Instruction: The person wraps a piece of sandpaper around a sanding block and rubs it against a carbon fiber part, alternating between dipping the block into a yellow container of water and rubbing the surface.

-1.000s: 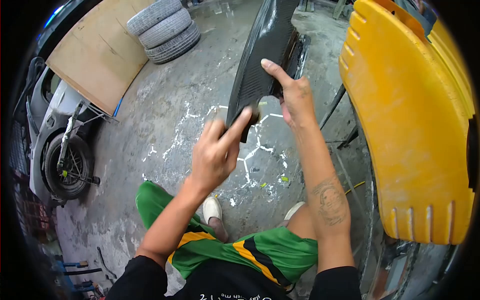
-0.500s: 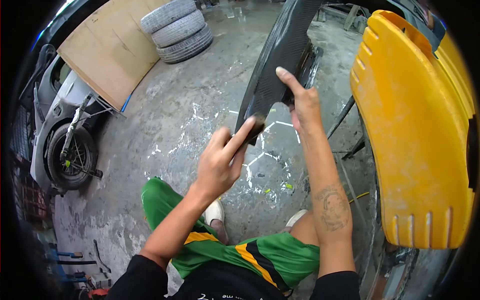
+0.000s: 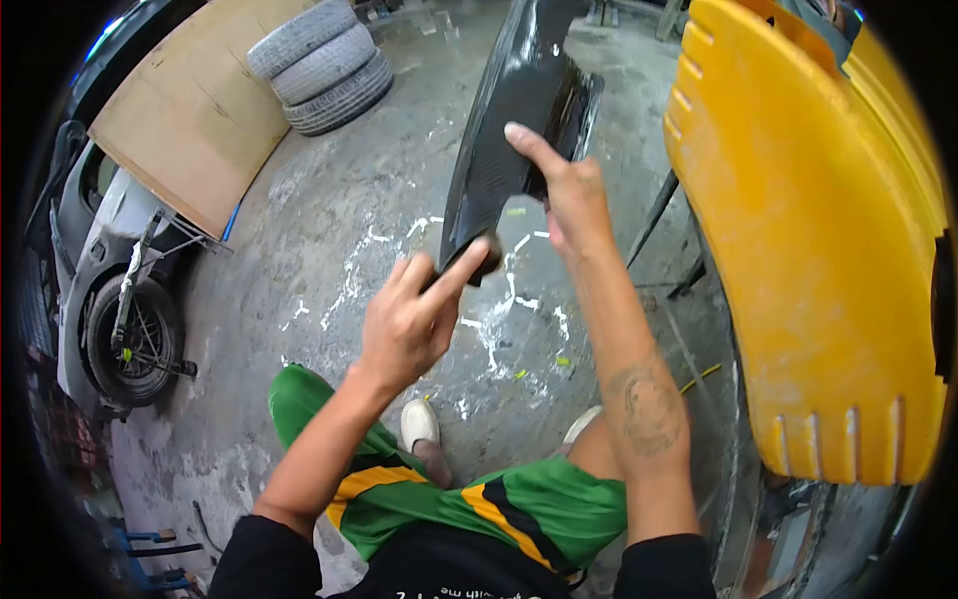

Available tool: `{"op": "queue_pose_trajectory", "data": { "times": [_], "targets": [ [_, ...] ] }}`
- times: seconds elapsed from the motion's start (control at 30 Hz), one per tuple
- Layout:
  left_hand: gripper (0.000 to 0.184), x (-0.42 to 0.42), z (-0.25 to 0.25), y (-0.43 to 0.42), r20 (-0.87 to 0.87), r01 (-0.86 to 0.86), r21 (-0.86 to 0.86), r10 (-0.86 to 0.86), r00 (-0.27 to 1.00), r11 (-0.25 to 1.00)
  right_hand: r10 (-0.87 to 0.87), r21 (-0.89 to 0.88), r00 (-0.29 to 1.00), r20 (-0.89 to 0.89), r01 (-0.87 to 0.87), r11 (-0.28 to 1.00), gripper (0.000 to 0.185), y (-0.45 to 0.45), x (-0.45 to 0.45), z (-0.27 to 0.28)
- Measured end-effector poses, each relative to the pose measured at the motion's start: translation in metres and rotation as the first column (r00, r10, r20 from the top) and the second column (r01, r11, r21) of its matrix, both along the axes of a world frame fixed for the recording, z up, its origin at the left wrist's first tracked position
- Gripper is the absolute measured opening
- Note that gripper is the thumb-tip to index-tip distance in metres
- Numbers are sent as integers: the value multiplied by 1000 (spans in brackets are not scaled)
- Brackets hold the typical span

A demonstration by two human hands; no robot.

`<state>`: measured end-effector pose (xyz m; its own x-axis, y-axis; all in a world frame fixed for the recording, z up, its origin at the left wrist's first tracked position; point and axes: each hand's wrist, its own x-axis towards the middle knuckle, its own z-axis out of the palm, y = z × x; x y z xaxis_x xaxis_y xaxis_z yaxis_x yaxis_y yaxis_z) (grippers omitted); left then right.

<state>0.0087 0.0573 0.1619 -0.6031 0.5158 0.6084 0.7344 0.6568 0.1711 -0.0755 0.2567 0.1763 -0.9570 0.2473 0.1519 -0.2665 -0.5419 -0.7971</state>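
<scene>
A long, glossy black carbon-fibre panel [image 3: 496, 130] with a woven pattern runs from the top of the view down to my hands. My right hand [image 3: 577, 195] grips its right edge, thumb flat on the face and the other fingers hidden beneath. At the panel's narrow lower end, my left hand [image 3: 409, 319] is closed on a small dark brown pad [image 3: 489, 260] pressed against the surface. The index finger lies stretched over this pad; blur hides its exact kind.
On the right a large yellow panel [image 3: 788, 250] rests on a dark stand [image 3: 654, 220]. Three stacked tyres [image 3: 319, 65] and a cardboard sheet [image 3: 195, 110] are at the upper left, above a grey car body with a wheel [image 3: 135, 339]. White marks cover the concrete floor [image 3: 259, 270].
The view has shifted, so the surroundings and both hands sit further left in it. Both hands keep their holds, and the left hand with the pad stays at the panel's lower end.
</scene>
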Motion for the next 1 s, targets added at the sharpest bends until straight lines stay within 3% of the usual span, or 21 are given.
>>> {"op": "queue_pose_trajectory", "data": {
  "times": [0.1, 0.3, 0.37, 0.43, 0.5, 0.53, 0.57, 0.63, 0.7, 0.77, 0.83, 0.9, 1.0],
  "targets": [
    [74, -19, 18, 12, -56, 92, -78, -97, 994, 993, 31, 23, 999, 6, -32, 999, 33, 5, -8, -12],
    [72, -19, 23, -10, 11, 71, -283, -71, 997, 956, -12, 47, 1000, -8, 13, 999, 32, 1, -6, -10],
    [72, -36, 26, 22, -87, 184, -175, -201, 976, 967, 76, 3, 997, 5, -76, 997, 31, 9, -4, -6],
    [72, -24, 22, 9, -92, 166, -175, -184, 979, 971, 55, 45, 998, -8, -54, 998, 31, 15, -2, -5],
    [72, -11, 20, -15, 18, 101, -255, -100, 995, 962, 11, 173, 998, 65, -22, 985, 39, 15, 4, 4],
    [73, -13, 22, -16, 21, 103, -271, -101, 995, 957, -43, 159, 998, -41, 49, 986, 38, 7, -5, -6],
    [73, -18, 21, -11, 31, 94, -278, -89, 996, 956, -31, 151, 999, -32, 35, 988, 38, 4, -7, -11],
    [71, -33, 32, 22, -71, 186, -123, -196, 978, 975, 83, 23, 996, 43, -84, 996, 34, 5, -6, -7],
    [69, -24, 19, 15, -73, 188, -97, -195, 978, 977, 76, 54, 996, 54, -79, 995, 34, 12, -2, -5],
    [62, -5, 5, -19, 64, 97, -143, -89, 994, 985, -17, 110, 999, -30, 20, 994, 34, 12, -8, -9],
    [63, -8, 9, -19, 96, 104, -149, -90, 991, 983, -44, 146, 999, -16, 46, 988, 34, 6, -11, -18],
    [64, -23, 30, 9, 3, 153, -71, -153, 988, 986, 41, 35, 998, -39, -40, 999, 35, 1, -8, -12],
    [67, -13, 16, -3, 17, 143, -78, -142, 990, 987, 37, 59, 999, 6, -37, 998, 35, 3, -5, -8]
  ]
}}
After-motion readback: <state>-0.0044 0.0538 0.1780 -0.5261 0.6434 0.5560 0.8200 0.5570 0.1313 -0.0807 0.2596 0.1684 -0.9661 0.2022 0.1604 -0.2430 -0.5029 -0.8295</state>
